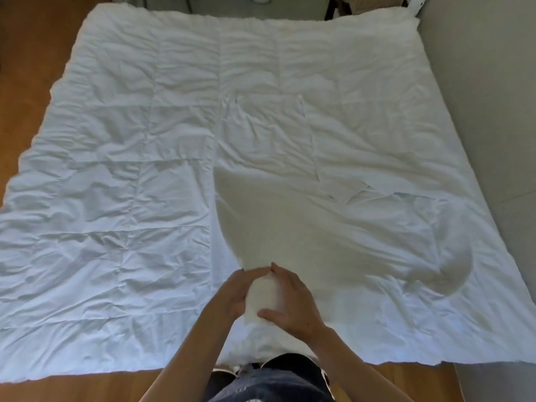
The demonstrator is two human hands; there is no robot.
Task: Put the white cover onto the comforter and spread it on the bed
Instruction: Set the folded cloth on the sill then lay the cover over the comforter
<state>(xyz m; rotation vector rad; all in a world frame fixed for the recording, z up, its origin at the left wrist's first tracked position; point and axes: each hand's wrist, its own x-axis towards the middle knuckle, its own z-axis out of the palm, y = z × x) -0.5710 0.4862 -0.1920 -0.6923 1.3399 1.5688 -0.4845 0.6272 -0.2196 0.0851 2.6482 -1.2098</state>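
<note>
A white quilted comforter (145,158) lies spread flat and wrinkled, filling most of the head view. A smoother white cover (290,221) lies on its right half, running from the middle down to my hands. At the near edge my left hand (236,294) and my right hand (293,303) are cupped around a bunched wad of the white cover (262,294), one on each side, fingertips nearly meeting at the top.
Wooden floor (32,62) shows along the left side and at the near edge. A pale wall (493,111) runs down the right side close to the comforter's edge. Dark furniture and clutter (342,7) stand beyond the far edge. My dark trousers (272,381) are at the bottom.
</note>
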